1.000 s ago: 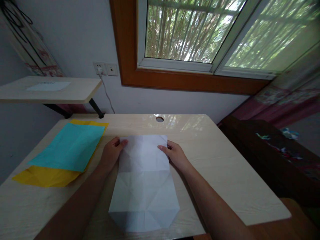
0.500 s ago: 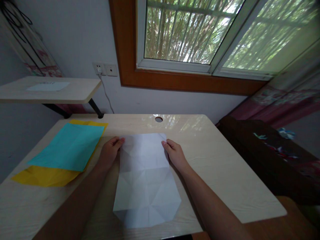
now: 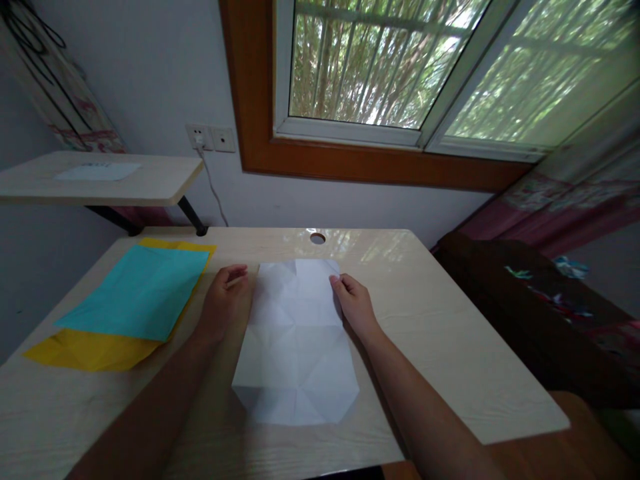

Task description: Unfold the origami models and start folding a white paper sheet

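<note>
1. Head view, the only feed I have: white sheet (image 3: 297,347) on the worktop (image 3: 440,333), between the two hands, long side running away from the wearer. Creases all over, straight and diagonal; both near corners slant inward.
2. Right hand (image 3: 355,303): closed on the sheet's right edge near the far corner, thumb on top, fingers curled at the side. I log it as gripping the paper.
3. Left hand (image 3: 224,297): holding nothing, fingers loosely bent, gap between thumb and index finger. It sits just beside the sheet's far left corner, apart from it.
4. Left of that hand I get a turquoise sheet (image 3: 140,293) lying on a yellow sheet (image 3: 95,350); yellow sticks out at the near and far ends and along the right side.
5. Far left: raised shelf (image 3: 167,177) on dark legs, a pale paper (image 3: 99,171) with writing lying on it.
6. Back: round hole (image 3: 317,238) near the worktop's far edge, wall socket (image 3: 199,137) with a cable (image 3: 214,187) plugged in, wood-framed window (image 3: 360,73) above.
7. Right: dark furniture (image 3: 480,287) beside a curtain (image 3: 565,207); small items on it, perhaps fabric, too dim for me to say.
</note>
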The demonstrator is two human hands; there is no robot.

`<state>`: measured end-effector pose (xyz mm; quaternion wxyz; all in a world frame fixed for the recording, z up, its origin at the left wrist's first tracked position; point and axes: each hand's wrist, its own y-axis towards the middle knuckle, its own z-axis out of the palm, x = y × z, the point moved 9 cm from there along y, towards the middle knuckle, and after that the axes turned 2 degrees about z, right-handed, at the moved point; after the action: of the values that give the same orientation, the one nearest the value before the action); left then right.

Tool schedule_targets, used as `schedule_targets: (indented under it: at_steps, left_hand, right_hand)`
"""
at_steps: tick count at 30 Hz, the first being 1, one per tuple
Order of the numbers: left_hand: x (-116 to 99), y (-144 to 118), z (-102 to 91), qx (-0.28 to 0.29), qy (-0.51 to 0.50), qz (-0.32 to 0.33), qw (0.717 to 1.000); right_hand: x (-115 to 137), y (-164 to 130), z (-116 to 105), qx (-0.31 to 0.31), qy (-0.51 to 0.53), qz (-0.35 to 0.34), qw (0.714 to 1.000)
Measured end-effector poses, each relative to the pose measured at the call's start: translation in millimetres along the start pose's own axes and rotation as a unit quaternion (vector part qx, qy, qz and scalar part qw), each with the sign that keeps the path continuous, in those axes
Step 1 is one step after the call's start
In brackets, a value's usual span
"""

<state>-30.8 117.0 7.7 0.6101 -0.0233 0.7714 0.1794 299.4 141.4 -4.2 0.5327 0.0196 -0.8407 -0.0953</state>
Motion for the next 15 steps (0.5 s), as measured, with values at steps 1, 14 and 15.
schedule_targets:
  at_steps: [1, 14, 15]
  left_hand:
    - [-8.8, -1.9, 1.2, 0.007, 0.025, 0.031, 0.999]
    - [-78.5, -82.5, 74.3, 0.432, 0.092, 0.247, 0.863]
    - [-77.0, -86.8, 77.9, 0.449, 0.106, 0.251, 0.851]
  right_hand:
    - [-0.1, 0.5, -1.7, -0.007, -0.006, -0.001, 1.0]
    - [-17.4, 12.4, -21.7, -0.092, -0.012, 0.029, 0.995]
    - [-19.2, 13.0, -22.6, -0.097, -0.004, 0.031, 0.995]
